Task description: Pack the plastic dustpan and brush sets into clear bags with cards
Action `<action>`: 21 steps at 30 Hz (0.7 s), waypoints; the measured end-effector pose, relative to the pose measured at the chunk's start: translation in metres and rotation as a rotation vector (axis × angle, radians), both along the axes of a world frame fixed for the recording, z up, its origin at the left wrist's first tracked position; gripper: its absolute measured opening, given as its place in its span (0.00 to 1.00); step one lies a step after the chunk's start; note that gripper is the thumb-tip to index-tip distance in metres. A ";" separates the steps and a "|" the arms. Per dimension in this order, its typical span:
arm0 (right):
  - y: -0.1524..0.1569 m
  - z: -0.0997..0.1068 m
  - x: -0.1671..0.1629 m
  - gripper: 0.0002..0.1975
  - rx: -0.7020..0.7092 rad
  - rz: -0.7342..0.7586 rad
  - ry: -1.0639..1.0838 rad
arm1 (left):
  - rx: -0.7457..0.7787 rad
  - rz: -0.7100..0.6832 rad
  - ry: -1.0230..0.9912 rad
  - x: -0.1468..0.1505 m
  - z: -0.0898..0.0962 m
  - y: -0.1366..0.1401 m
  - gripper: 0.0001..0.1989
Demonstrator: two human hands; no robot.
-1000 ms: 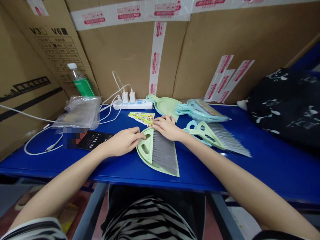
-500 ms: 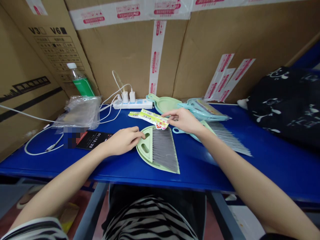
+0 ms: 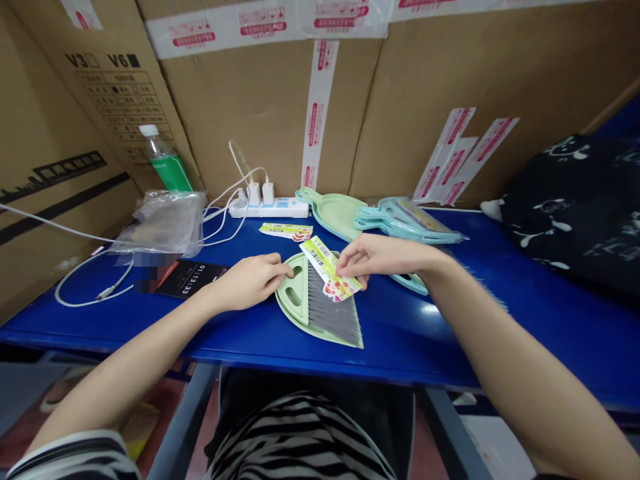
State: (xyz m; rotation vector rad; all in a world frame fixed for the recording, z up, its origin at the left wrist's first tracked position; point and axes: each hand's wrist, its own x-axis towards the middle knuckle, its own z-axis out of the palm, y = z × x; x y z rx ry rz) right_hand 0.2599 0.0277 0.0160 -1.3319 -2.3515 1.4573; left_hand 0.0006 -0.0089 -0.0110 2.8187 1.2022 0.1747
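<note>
A light green hand brush [image 3: 327, 303] with grey bristles lies on a matching green dustpan [image 3: 306, 328] near the table's front edge. Closed around the brush's slotted left end is my left hand [image 3: 254, 283], its fingertips at the upper slot. My right hand [image 3: 369, 259] pinches a yellow and white printed label card [image 3: 320, 259] with red flower patterns, held over the bristles. A second such card [image 3: 286, 231] lies flat behind the brush. Just beyond my right hand are a green dustpan [image 3: 339, 212] and light blue dustpans [image 3: 400, 223]; my forearm partly covers another brush.
A white power strip [image 3: 270, 209] with chargers and cables stands along the cardboard wall [image 3: 250, 113]. Left are a clear plastic bag [image 3: 163, 223], a bottle [image 3: 167, 163] and a phone [image 3: 187, 279]. A black patterned bag [image 3: 565, 207] sits at the right on the blue table [image 3: 420, 340].
My right hand has lifted one label card off the other and brought it nearer, over the bristles. My left hand stays on the brush. The view has shifted slightly.
</note>
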 end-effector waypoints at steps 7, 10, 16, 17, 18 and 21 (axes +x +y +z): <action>-0.006 0.002 -0.004 0.20 -0.079 0.065 -0.025 | -0.005 -0.015 -0.039 0.000 -0.001 0.000 0.15; -0.007 0.004 -0.005 0.18 -0.105 0.059 -0.006 | -0.006 -0.016 -0.041 0.000 -0.001 0.000 0.15; -0.009 0.011 -0.001 0.17 -0.110 -0.026 0.175 | -0.007 -0.016 -0.037 0.000 -0.002 0.000 0.14; -0.010 0.011 -0.002 0.17 -0.124 -0.025 0.189 | -0.007 -0.015 -0.035 0.000 -0.002 0.000 0.14; -0.010 0.010 -0.002 0.18 -0.143 -0.019 0.194 | -0.008 -0.014 -0.033 0.000 -0.002 0.000 0.14; -0.011 0.006 -0.006 0.20 -0.206 0.024 0.157 | -0.017 -0.010 -0.032 0.000 -0.001 0.000 0.14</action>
